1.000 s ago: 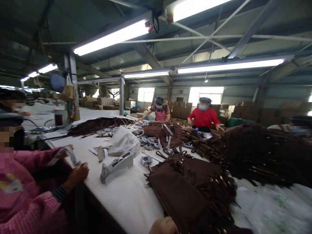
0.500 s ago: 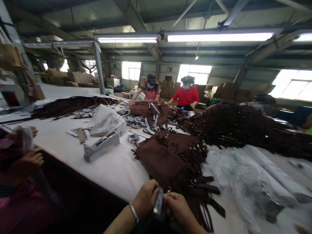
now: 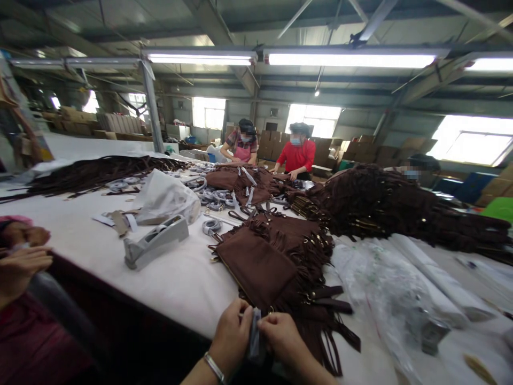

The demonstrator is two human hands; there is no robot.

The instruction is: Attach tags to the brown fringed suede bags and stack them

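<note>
At the table's near edge, my left hand [image 3: 233,329], with a metal bracelet at the wrist, is closed on a narrow strap wrapped in clear plastic [image 3: 254,336]. My right hand [image 3: 281,334] pinches at the same strap from the other side, fingertips close to its upper end. The strap's lower part drops out of sight below the hands. Just beyond lie stacked brown fringed bags [image 3: 256,262] with gold zips and metal clips. A gold ring on the nearest bag shows right by my fingers.
A grey tape dispenser [image 3: 156,240] stands left of the bags, beside a white plastic bag [image 3: 166,195]. Coiled wrapped straps [image 3: 211,227] lie behind. Clear plastic sheeting [image 3: 385,289] and a large brown pile [image 3: 372,203] are at right. A co-worker's hands [image 3: 24,262] work at left; other people stand across.
The view has turned slightly right, so the scene sits further left. My hands stay together on the wrapped strap. At left, the co-worker's hands have shifted; people across the table moved their arms.
</note>
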